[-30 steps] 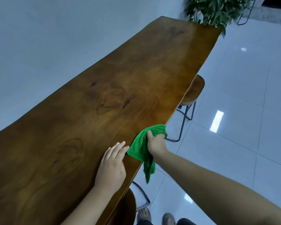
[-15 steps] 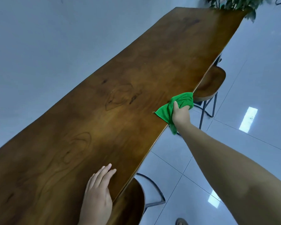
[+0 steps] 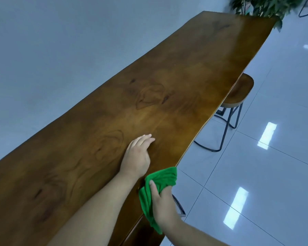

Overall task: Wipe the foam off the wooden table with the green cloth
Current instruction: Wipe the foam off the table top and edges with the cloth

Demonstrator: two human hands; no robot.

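Right now, line by line:
Right hand: closed around the green cloth, thumb lying across the fabric.
Green cloth: bunched in that fist at the near long edge of the wooden table; the upper folds press on the edge, and a loose tail hangs below the hand, off the tabletop.
Left hand: flat on the wood, fingers straight and together, holding nothing, just beside the cloth.
Foam: none can be made out on the surface.
Stool: tucked partly under the far stretch of the table.
Potted plant: at the far end.
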